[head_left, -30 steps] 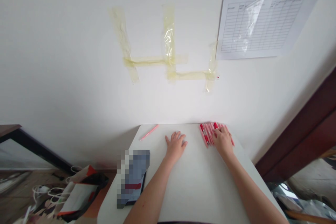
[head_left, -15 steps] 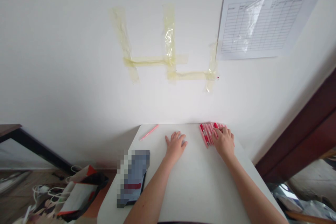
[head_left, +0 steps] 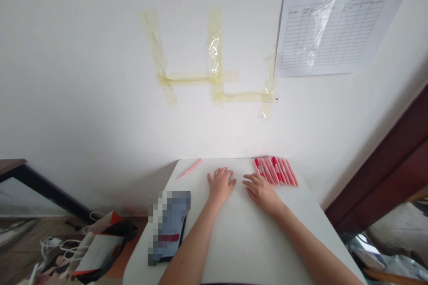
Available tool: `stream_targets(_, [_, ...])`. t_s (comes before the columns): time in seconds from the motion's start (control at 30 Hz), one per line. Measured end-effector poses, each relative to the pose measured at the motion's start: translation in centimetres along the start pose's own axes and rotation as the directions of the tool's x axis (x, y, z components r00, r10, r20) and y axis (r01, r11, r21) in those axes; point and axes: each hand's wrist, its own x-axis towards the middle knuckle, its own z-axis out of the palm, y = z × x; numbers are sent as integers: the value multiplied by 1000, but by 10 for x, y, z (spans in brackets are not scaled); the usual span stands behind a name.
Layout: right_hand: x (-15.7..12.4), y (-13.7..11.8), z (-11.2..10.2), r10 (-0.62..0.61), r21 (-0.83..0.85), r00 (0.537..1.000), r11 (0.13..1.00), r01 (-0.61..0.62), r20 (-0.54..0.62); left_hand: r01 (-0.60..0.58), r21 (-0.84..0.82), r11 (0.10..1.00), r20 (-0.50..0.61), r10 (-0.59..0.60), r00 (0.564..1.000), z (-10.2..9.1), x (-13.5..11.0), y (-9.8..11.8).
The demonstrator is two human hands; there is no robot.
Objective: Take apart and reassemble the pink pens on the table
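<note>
My left hand (head_left: 220, 185) lies flat on the white table (head_left: 240, 231), fingers spread, holding nothing. My right hand (head_left: 262, 190) also rests flat and open on the table, just right of the left one. A row of several pink and red pens (head_left: 276, 171) lies side by side at the table's far right, a short way beyond my right fingertips and not touched. A single pink pen (head_left: 190, 168) lies apart at the table's far left corner.
A pixelated dark tablet-like thing (head_left: 169, 225) sits at the table's left edge. The white wall carries yellowed tape strips (head_left: 214, 75) and a printed grid sheet (head_left: 331, 26). Bags and cables (head_left: 90, 245) lie on the floor at left; a dark wooden frame (head_left: 394, 160) stands at right.
My right hand has come off the row of pens and moved left, now lying flat beside my left hand. The pens stay in their row, fully uncovered.
</note>
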Motion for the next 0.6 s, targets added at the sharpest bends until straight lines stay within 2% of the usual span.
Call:
stream_targets(0.13, [0, -4, 2, -27, 65, 997, 998, 22, 79, 56, 65, 996, -62, -52, 997, -1, 2, -4])
stream_targets(0.3, [1, -4, 3, -28, 99, 995, 995, 18, 97, 199, 157, 967, -165, -173, 971, -10, 8, -13])
stream_targets(0.47, [1, -4, 3, -22, 103, 995, 995, 12, 94, 421, 219, 880, -298, -350, 888, -15, 14, -27])
stream_targets(0.6, [1, -3, 4, -20, 100, 995, 995, 10, 95, 526, 226, 820, -354, -433, 829, -12, 17, -36])
